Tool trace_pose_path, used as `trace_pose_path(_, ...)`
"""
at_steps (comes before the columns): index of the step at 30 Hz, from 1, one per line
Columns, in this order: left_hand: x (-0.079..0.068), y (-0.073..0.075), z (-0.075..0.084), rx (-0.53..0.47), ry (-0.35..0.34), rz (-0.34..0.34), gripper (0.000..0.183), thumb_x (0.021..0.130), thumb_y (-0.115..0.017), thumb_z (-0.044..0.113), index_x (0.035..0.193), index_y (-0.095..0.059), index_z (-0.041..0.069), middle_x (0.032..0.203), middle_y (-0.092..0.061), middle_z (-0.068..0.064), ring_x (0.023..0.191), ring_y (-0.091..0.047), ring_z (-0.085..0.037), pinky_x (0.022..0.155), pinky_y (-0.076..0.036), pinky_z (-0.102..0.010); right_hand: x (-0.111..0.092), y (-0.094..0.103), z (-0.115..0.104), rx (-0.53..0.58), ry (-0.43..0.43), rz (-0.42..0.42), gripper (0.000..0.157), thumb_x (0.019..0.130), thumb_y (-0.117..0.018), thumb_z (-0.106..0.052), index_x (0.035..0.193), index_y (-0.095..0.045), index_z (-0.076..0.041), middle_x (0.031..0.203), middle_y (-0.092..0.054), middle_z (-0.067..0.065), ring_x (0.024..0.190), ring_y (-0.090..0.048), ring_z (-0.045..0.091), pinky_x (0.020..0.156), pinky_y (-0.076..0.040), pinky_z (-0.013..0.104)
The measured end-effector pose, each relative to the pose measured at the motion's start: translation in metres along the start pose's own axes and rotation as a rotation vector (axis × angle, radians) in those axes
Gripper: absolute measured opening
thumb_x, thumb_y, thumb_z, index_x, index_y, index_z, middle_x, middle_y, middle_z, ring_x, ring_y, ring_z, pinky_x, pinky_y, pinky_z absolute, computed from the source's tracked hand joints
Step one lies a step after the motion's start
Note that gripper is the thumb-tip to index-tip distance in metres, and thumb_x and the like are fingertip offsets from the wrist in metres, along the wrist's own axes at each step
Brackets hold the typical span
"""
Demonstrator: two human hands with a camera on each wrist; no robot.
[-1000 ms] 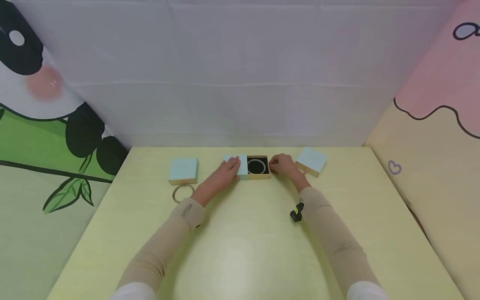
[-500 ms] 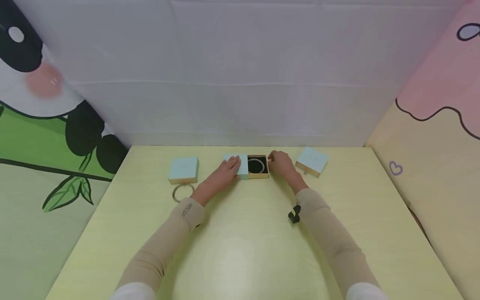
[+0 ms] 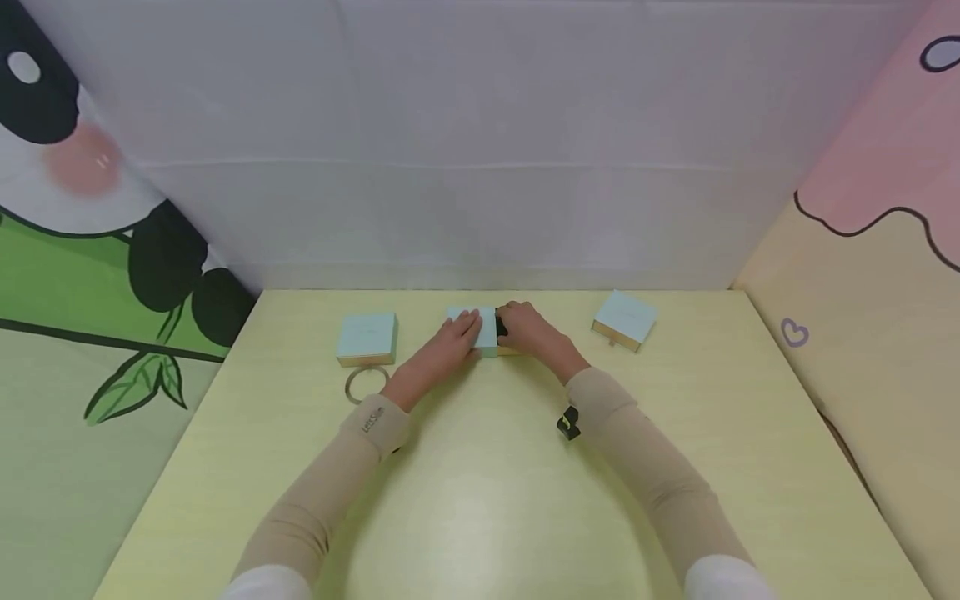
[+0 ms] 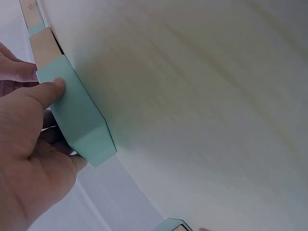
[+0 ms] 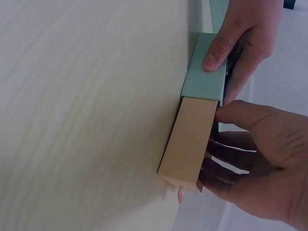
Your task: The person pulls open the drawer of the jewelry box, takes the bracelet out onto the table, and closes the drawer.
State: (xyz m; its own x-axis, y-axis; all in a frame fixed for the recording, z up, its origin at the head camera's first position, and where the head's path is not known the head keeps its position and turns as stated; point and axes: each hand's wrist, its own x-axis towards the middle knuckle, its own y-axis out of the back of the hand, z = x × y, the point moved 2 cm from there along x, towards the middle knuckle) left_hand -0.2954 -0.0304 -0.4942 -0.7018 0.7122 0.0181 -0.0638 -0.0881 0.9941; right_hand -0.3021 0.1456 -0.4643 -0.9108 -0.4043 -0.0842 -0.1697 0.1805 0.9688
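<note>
A pale blue drawer box (image 3: 487, 332) lies near the table's far edge, its tan inner tray (image 5: 190, 137) slid partly out to the right. My left hand (image 3: 455, 336) grips the sleeve of this box, thumb (image 4: 55, 89) on the front side and fingers over the top. Over the pulled-out tray is my right hand (image 3: 531, 329), fingers (image 5: 231, 159) bent down into its dark interior. The hand covers the tray's inside, and I cannot tell whether it pinches anything there. A small ribbon tab (image 5: 181, 195) sticks out from the tray's end.
Another pale blue box (image 3: 366, 337) stands to the left, with a bangle (image 3: 347, 387) on the table in front of it, partly behind the left wrist. A third box (image 3: 626, 317) sits at an angle on the right. A white cloth (image 3: 480, 217) hangs behind the table.
My right hand has moved left from the tray's right end to over the tray, hiding the bangle that showed inside it. The left hand stays on the sleeve.
</note>
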Motion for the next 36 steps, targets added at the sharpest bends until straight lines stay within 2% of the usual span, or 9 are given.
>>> trace_pose_path(5,0.000,-0.001,0.000,0.000,-0.003,0.002,0.060,0.100,-0.048,0.024,0.148,-0.022,-0.003,0.155,-0.018,-0.019,0.143,-0.016,-0.032,0.114,-0.018,-0.048,0.004,0.005,-0.003,0.005,-0.020,-0.104,0.039,0.090,-0.064,-0.022,0.122,-0.058,0.001,0.123,-0.056,0.018,0.107,-0.054,0.029,0.092,-0.045,0.041)
trace_pose_path(8,0.001,-0.001,0.000,0.007,-0.008,0.005,0.060,0.100,-0.048,0.024,0.147,-0.023,-0.004,0.155,-0.019,-0.020,0.143,-0.018,-0.033,0.114,-0.019,-0.049,0.007,0.009,-0.003,0.012,-0.042,-0.148,0.041,0.090,-0.066,-0.023,0.122,-0.056,0.000,0.121,-0.055,0.016,0.106,-0.052,0.027,0.093,-0.044,0.041)
trace_pose_path(16,0.002,0.000,0.003,0.034,-0.005,0.009,0.060,0.100,-0.049,0.024,0.146,-0.026,-0.005,0.153,-0.022,-0.021,0.141,-0.021,-0.035,0.112,-0.023,-0.050,0.012,0.010,-0.003,-0.016,-0.071,-0.171,0.039,0.087,-0.070,-0.024,0.116,-0.058,-0.001,0.110,-0.055,0.012,0.096,-0.052,0.023,0.085,-0.047,0.035)
trace_pose_path(20,0.002,-0.002,0.003,0.049,-0.003,-0.004,0.060,0.101,-0.047,0.025,0.147,-0.024,-0.005,0.154,-0.020,-0.021,0.142,-0.020,-0.034,0.113,-0.023,-0.050,0.012,0.012,-0.004,-0.018,-0.088,-0.179,0.035,0.086,-0.070,-0.024,0.112,-0.059,-0.003,0.109,-0.056,0.011,0.094,-0.052,0.023,0.082,-0.048,0.035)
trace_pose_path(27,0.002,-0.001,0.001,0.084,0.011,0.012,0.059,0.101,-0.046,0.025,0.147,-0.023,-0.005,0.154,-0.019,-0.021,0.142,-0.019,-0.034,0.113,-0.021,-0.050,0.020,0.019,-0.005,-0.034,-0.081,-0.197,0.030,0.083,-0.072,-0.024,0.103,-0.058,-0.007,0.105,-0.057,0.008,0.091,-0.051,0.022,0.077,-0.046,0.035)
trace_pose_path(31,0.004,-0.001,0.002,0.098,-0.017,0.028,0.059,0.101,-0.045,0.025,0.146,-0.024,-0.006,0.154,-0.020,-0.022,0.142,-0.020,-0.035,0.113,-0.022,-0.050,0.021,0.022,-0.005,-0.070,-0.131,-0.222,0.030,0.081,-0.074,-0.027,0.099,-0.058,-0.009,0.108,-0.056,0.009,0.098,-0.053,0.025,0.081,-0.048,0.038)
trace_pose_path(33,0.004,-0.002,0.003,0.106,-0.025,0.025,0.058,0.101,-0.045,0.025,0.146,-0.024,-0.006,0.153,-0.021,-0.022,0.142,-0.020,-0.035,0.112,-0.023,-0.050,0.020,0.022,-0.006,-0.097,-0.141,-0.233,0.032,0.081,-0.074,-0.028,0.101,-0.059,-0.009,0.114,-0.054,0.012,0.108,-0.052,0.030,0.091,-0.046,0.042)
trace_pose_path(36,0.002,-0.003,0.003,0.107,-0.011,0.009,0.059,0.102,-0.044,0.026,0.146,-0.023,-0.006,0.154,-0.019,-0.022,0.142,-0.019,-0.034,0.113,-0.022,-0.049,0.018,0.023,-0.008,-0.133,-0.130,-0.228,0.040,0.080,-0.075,-0.030,0.109,-0.059,-0.008,0.125,-0.050,0.015,0.125,-0.042,0.038,0.102,-0.039,0.049)
